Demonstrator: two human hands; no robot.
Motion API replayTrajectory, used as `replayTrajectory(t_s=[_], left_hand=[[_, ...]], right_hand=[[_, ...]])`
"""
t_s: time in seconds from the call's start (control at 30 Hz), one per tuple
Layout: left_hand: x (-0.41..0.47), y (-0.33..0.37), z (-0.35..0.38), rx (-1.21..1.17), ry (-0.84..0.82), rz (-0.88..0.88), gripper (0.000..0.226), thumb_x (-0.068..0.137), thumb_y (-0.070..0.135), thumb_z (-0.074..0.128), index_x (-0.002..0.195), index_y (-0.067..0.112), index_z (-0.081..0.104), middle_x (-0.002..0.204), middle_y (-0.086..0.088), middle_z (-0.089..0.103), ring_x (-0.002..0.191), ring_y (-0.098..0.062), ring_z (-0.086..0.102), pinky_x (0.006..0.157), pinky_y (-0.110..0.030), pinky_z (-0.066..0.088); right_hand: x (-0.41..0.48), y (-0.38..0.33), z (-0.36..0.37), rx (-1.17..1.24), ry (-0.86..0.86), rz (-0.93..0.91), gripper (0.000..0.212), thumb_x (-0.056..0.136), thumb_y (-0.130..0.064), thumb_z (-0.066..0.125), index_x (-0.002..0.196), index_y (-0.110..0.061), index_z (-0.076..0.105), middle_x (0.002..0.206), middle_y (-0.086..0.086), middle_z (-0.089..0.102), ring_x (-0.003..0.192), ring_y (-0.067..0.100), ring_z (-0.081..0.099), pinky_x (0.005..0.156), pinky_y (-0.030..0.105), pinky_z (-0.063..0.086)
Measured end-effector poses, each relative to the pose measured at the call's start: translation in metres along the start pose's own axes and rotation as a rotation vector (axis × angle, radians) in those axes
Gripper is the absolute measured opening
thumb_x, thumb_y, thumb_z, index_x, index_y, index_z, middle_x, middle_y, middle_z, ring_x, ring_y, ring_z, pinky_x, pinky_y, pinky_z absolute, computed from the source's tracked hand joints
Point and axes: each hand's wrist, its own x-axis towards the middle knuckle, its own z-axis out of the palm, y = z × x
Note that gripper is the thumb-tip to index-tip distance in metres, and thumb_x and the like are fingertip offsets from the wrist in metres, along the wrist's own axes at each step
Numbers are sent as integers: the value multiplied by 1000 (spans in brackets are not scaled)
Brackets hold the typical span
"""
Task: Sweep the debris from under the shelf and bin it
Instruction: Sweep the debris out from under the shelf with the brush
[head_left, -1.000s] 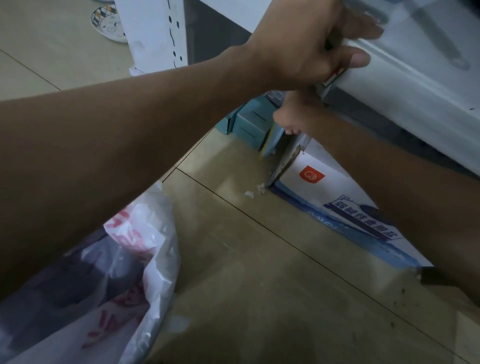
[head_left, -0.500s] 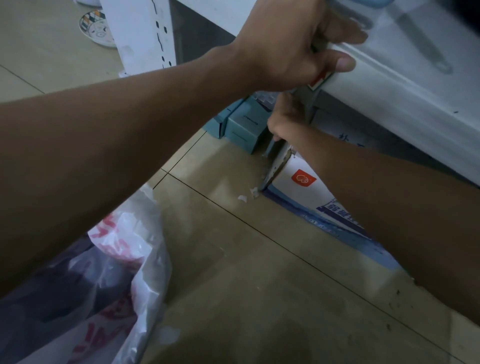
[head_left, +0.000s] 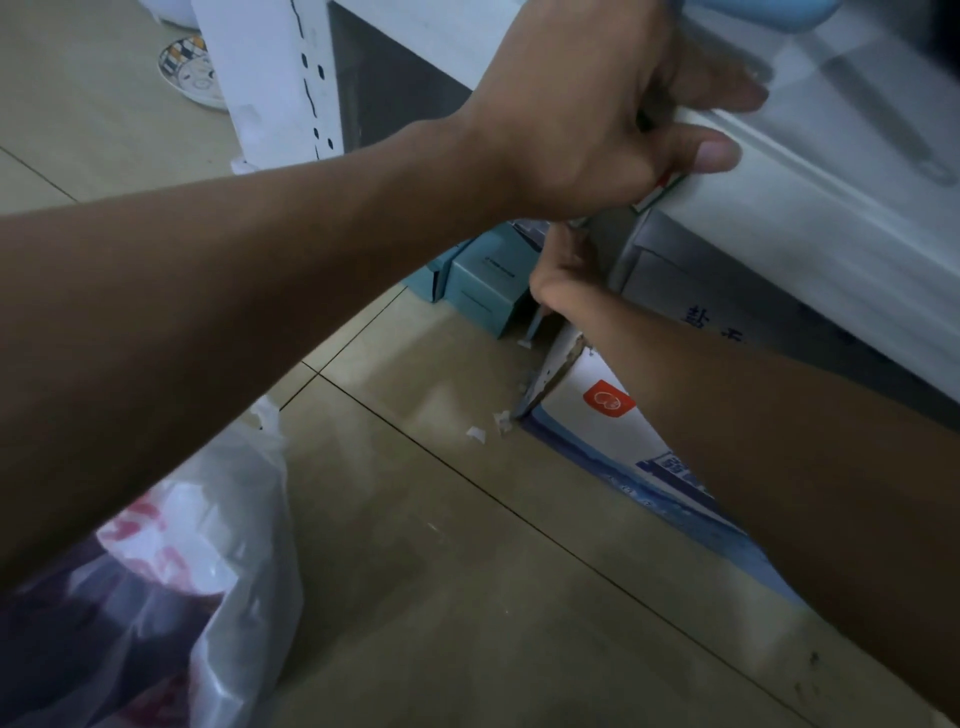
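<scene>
Small white paper scraps (head_left: 475, 434) lie on the tan tiled floor by the corner of a white cardboard box (head_left: 597, 421) that sits under the white shelf (head_left: 810, 208). My left hand (head_left: 597, 114) grips the shelf's front edge, thumb below and fingers over the top. My right hand (head_left: 563, 275) reaches under the shelf at the box's upper corner. Its fingers are hidden, and a thin grey strip shows just below it. A white plastic bag (head_left: 218, 561) with red print lies open at the lower left.
Teal boxes (head_left: 483, 286) stand under the shelf to the left of my right hand. A perforated white shelf upright (head_left: 270, 78) rises at the top left, with a patterned plate (head_left: 187, 67) on the floor behind it.
My right hand has sunk slightly lower beside the box corner. The left hand keeps its hold on the shelf edge. The scraps have not moved.
</scene>
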Motion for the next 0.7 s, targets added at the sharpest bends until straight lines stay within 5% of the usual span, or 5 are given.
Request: replayTrajectory(t_s=[0.17,0.33,0.47,0.6,0.7], left_hand=[[0,-1,-1,14,15,21,56,91,67,39,134,35,57,137,20,55,129,-1,51,103,-20,42],[2,-6,3,36,24,32,57,87,74,36,130,44,57,127,20,64,119,-3,59,99,-24,46],[10,-11,8,47,1,-98,98,66,97,9,118,39,68,110,10,73,110,-11,65,89,-33,51],[7,-8,1,9,7,-54,57,81,81,36,125,52,58,111,17,72,110,-4,64,91,-30,51],[6,-7,-1,-12,5,-59,55,82,77,40,126,50,58,112,19,71,109,-4,65,91,-30,52]], right_hand=[[-11,-5,3,-66,-58,-7,45,86,7,61,128,6,47,127,21,59,105,31,65,57,23,50],[-28,-8,3,-118,-103,-30,35,88,7,56,123,9,51,123,23,60,96,32,69,63,25,53],[-44,-12,-2,-144,-141,-63,28,88,8,55,116,8,56,121,22,60,102,33,66,72,28,53],[-64,-17,-2,-131,-165,-85,21,90,7,50,109,5,59,113,19,64,100,31,67,72,26,52],[-82,-18,2,-108,-159,-86,23,91,7,47,112,5,57,118,18,61,108,31,63,84,31,52]])
